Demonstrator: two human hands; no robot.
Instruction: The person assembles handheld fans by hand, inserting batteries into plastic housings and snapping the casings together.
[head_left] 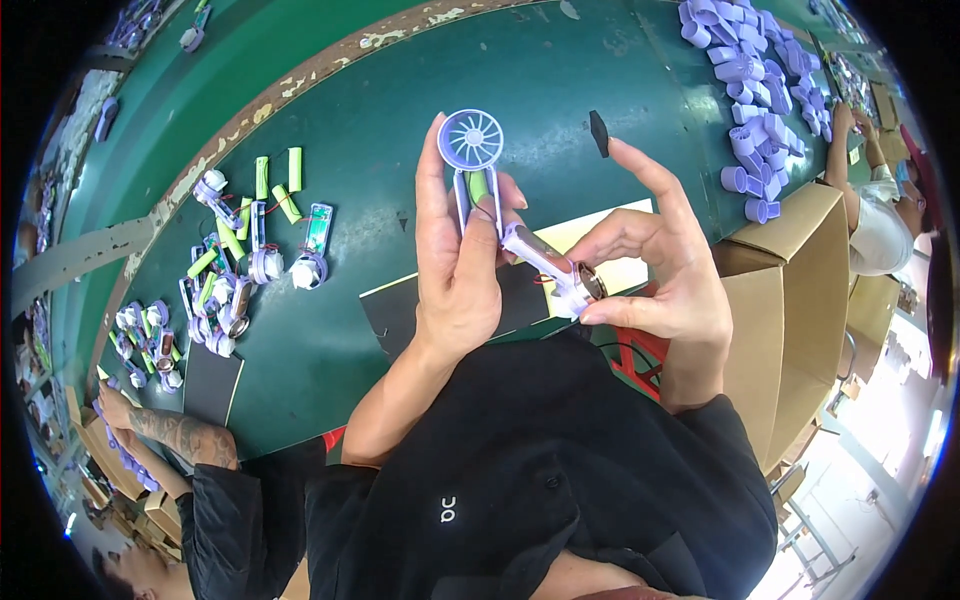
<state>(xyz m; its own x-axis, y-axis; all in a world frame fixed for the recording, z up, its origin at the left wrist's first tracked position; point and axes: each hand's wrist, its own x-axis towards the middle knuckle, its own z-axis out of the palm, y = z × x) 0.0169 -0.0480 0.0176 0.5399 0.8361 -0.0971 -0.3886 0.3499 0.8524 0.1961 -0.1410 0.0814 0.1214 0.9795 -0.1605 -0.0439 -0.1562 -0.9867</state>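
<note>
My left hand [452, 270] is closed around a lilac handheld-fan shell [470, 140], whose round slatted grille points away from me. A green battery cell [478, 188] lies in its open handle. Between thumb and fingers, my right hand [665, 270] pinches the round end of a fan motor assembly [550, 262] with a coppery rim. Its narrow end meets the handle shell near my left thumb, and a red wire shows beside it. At the tip of my raised right index finger is a small black strip [598, 133], apparently stuck there.
Motor assemblies and green battery cells [290, 205] lie in groups on the green table [560, 80] at left. Lilac shells [760, 140] are heaped at far right. Black and yellow sheets [395, 310] lie beneath my hands. A cardboard box [780, 300] stands at right; a co-worker's arm [180, 435] is at left.
</note>
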